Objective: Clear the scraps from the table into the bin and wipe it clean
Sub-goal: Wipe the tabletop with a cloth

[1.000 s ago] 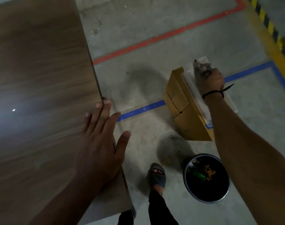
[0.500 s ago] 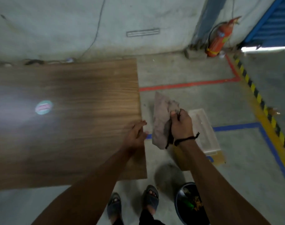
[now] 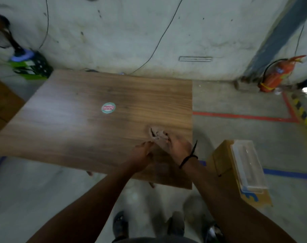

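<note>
The crumpled grey-brown cleaning cloth lies bunched on the brown wood-grain table top, right of centre in the frame and near the table's right edge. The right hand, with a black cord round its wrist, sits on the cloth's right side with its fingers curled into the fabric, gripping it. The left hand lies just beside it on the left, fingertips reaching to the cloth's near edge. Blur hides whether they pinch the fabric or only touch it, so I cannot tell its hold. With the cloth down on the wood, the step in hand reads as the wipe rather than the scrap clearing. The next move probably calls for spreading or flattening the wad under a palm, then sweeping it leftward in overlapping passes, past the round green and red sticker above and left of the hands. Only a sliver of the dark round bin shows at the bottom right of the frame. Right of the table stands a yellow-brown cardboard box with a clear plastic container on top. A red fire extinguisher leans against the wall at upper right.
</note>
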The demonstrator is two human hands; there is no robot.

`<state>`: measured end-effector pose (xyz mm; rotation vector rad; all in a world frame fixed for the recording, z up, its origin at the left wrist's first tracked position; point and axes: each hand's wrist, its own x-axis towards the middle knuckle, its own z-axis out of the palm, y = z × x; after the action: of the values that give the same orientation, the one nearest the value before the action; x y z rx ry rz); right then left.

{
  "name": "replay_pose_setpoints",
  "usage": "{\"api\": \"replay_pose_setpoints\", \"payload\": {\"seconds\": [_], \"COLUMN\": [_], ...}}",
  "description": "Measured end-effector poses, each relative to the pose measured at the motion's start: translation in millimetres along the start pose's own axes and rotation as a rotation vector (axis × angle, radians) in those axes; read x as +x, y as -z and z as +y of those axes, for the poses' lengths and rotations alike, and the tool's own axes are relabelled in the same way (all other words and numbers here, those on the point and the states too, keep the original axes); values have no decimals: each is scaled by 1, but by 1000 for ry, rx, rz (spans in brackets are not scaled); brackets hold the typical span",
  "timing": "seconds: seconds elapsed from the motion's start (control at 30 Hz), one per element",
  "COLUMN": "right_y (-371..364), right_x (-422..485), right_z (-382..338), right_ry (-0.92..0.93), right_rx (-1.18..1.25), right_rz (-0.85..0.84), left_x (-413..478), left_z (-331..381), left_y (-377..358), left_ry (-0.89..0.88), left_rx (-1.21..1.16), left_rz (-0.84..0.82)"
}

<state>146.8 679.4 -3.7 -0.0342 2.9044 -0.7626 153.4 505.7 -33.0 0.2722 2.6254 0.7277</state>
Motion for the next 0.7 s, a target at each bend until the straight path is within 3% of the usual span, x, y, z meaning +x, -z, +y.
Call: {"api": "replay_pose_setpoints", "payload": {"seconds": [0.17, 0.4, 0.53, 0.7], "right_y": [-62, -89, -117, -164], "right_x": [-12, -10, -18, -29], "right_z": [14, -2, -43, -110], "right_ry": [31, -154, -336, -165], "right_rx": [-299, -444, -368, -311], "right_rz": [-307, -264, -196, -241], "left_x": [-10, -32, -42, -33], "left_z": [-51, -155, -210, -238], "left_y": [13, 38, 55, 69], "left_ry": [-93, -265, -203, -198], "left_rx": [318, 387, 353, 342], "left_rz": [-86, 55, 76, 113]}}
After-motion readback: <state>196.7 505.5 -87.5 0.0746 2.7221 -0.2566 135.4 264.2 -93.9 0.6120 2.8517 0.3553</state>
